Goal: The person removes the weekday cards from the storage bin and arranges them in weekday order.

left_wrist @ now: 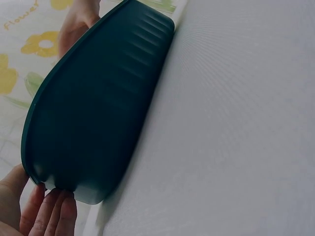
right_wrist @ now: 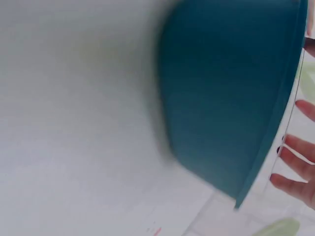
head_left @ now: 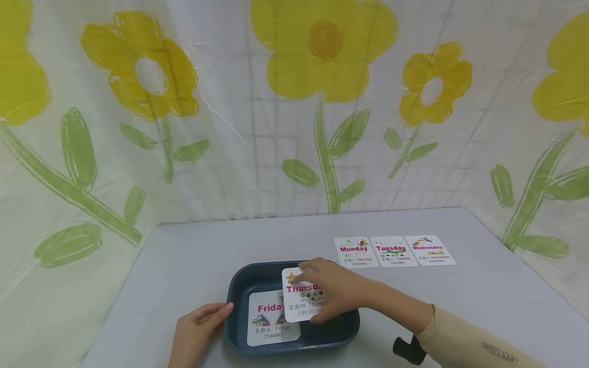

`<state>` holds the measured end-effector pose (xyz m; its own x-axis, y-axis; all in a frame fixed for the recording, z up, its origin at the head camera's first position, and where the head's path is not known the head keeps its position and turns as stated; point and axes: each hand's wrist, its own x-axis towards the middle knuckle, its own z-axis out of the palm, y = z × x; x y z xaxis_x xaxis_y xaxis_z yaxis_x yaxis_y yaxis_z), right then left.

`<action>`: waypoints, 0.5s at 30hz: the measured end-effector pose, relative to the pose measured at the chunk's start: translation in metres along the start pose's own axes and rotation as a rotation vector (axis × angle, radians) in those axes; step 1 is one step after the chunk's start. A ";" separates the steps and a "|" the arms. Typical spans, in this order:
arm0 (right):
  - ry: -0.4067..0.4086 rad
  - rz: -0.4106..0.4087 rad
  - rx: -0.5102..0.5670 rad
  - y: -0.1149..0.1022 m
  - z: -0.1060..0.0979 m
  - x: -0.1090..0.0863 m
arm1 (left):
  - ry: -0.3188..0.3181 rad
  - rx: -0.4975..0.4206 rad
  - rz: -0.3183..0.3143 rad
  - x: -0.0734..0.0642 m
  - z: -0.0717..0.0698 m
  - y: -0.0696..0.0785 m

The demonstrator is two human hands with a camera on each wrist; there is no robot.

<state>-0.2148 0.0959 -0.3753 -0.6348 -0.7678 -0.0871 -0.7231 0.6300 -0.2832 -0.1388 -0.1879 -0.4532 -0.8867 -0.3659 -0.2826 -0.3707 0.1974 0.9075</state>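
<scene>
A dark teal tray (head_left: pixel 333 335) stands on the table in the head view. My left hand (head_left: pixel 198 327) grips its left rim, thumb on the rim and fingers against the outer wall in the left wrist view. Over the tray, my right hand (head_left: pixel 340 289) holds the Thursday card (head_left: pixel 294 301) by its edges; part of the print is hidden behind that hand. Inside lies the Friday card (head_left: pixel 271 324), its right side partly covered by the Thursday card. The right wrist view shows spread fingers (right_wrist: pixel 298 164) along the card's thin edge, above the tray wall (right_wrist: pixel 221 98).
Beyond the tray to the right, the Monday card (head_left: pixel 356 253), Tuesday card (head_left: pixel 394 252) and Wednesday card (head_left: pixel 430 250) lie in a row on the white table (head_left: pixel 193 255). A flower-printed curtain (head_left: pixel 221 168) hangs behind. A black object (head_left: pixel 408 350) shows under the right forearm.
</scene>
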 end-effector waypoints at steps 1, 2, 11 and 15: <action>0.004 0.006 -0.004 0.002 -0.001 -0.003 | 0.000 -0.001 0.000 0.000 0.000 0.000; 0.009 0.012 -0.007 0.004 -0.003 -0.007 | 0.003 -0.004 -0.003 0.000 0.000 0.000; 0.043 0.065 0.000 0.019 -0.018 -0.033 | -0.007 0.003 -0.014 0.000 -0.001 0.000; 0.040 0.093 0.044 0.028 -0.024 -0.048 | -0.009 0.001 -0.028 0.000 -0.001 0.001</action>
<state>-0.2109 0.1538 -0.3565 -0.7098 -0.7002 -0.0768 -0.6484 0.6921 -0.3173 -0.1391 -0.1884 -0.4518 -0.8785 -0.3634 -0.3102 -0.3952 0.1881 0.8991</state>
